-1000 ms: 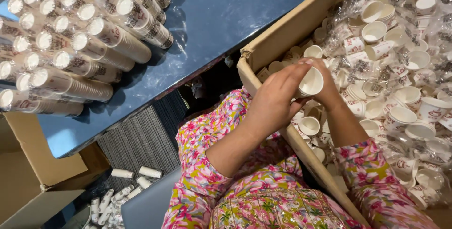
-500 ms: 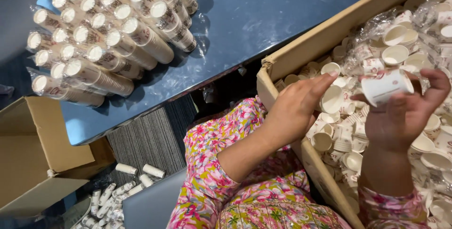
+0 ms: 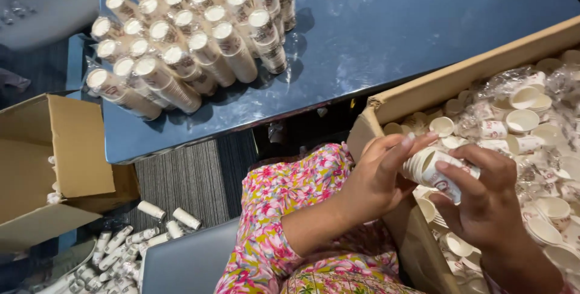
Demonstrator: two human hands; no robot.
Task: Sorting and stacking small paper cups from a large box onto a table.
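Right hand [image 3: 483,200]: wraps around a short stack of white paper cups [image 3: 438,172], held on its side so the open end faces the other hand.
Left hand [image 3: 383,176]: fingers spread, tips resting on the rim of the stack, likely to steady it.
Cardboard box [image 3: 459,79]: right under both hands, full of loose cups [image 3: 522,122] and clear wrap.
Small rolls [image 3: 121,245]: on the floor, far to the left of the hands.
Open carton [image 3: 54,149]: beside those rolls.
Bench [image 3: 393,34]: beyond the hands, shiny blue.
Wrapped cup sleeves [image 3: 187,43]: piled on the bench, well apart from the hands.
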